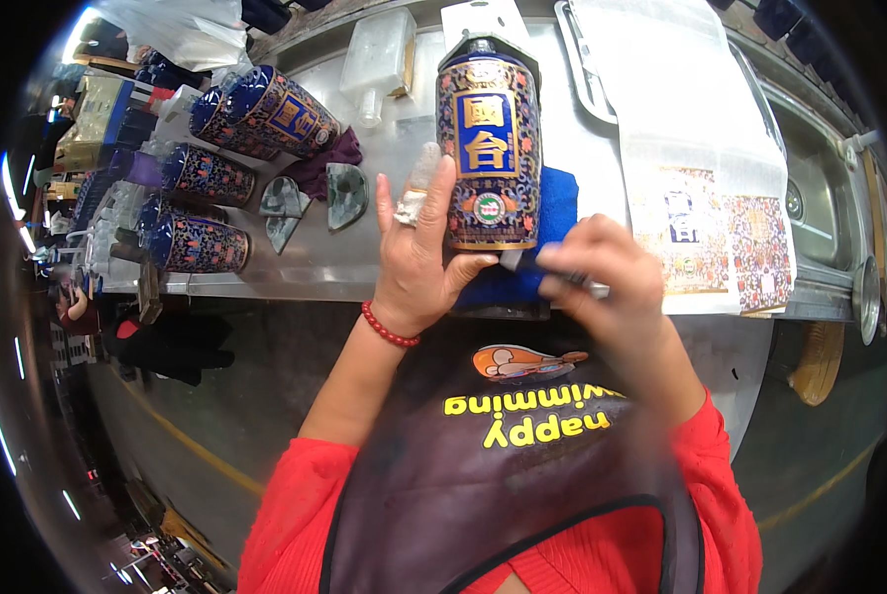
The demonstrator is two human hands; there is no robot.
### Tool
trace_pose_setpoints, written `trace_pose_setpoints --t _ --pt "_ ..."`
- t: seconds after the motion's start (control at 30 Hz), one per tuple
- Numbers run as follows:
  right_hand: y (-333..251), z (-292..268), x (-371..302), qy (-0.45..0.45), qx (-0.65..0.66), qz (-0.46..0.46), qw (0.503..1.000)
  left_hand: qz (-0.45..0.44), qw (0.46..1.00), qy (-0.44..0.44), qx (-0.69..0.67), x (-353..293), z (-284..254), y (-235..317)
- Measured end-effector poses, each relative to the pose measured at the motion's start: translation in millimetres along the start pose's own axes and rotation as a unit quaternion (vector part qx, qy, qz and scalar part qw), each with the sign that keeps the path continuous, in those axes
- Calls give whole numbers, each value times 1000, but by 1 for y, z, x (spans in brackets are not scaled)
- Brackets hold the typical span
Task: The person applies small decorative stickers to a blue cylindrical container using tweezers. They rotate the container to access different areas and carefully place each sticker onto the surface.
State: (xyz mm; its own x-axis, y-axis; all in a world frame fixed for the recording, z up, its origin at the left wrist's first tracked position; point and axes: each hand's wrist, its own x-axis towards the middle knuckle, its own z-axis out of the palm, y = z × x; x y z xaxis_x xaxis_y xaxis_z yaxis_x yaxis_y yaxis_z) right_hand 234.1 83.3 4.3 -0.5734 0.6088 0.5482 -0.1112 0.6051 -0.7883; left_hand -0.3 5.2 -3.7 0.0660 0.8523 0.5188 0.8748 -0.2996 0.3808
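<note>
A blue bottle with a dense floral pattern and gold edging has its neck pointing away from me. My left hand steadies its left side, fingers stretched along it and thumb at the base. White wrapping covers one finger of that hand. Close to the bottle's lower right edge, my right hand is closed on a small tool, slightly blurred by motion. A flat pale tip shows by the base; its link to the tool is partly hidden. Under the bottle lies a blue cloth.
Several similar patterned bottles lie at the left, near a purple cloth and dark green curved pieces. A clear plastic box stands behind. Printed patterned sheets lie right, beside a metal sink.
</note>
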Motion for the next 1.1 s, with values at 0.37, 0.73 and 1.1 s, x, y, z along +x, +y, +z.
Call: trace_pose_setpoints --t 0.37,0.73,1.1 --pt "3 2 9 47 -152 -90 983 26 999 12 41 6 8 2" --pt "-4 2 5 -122 -44 -134 982 -13 999 33 30 -1 6 4" --pt "5 3 21 64 42 75 994 -26 999 18 29 1 2 6"
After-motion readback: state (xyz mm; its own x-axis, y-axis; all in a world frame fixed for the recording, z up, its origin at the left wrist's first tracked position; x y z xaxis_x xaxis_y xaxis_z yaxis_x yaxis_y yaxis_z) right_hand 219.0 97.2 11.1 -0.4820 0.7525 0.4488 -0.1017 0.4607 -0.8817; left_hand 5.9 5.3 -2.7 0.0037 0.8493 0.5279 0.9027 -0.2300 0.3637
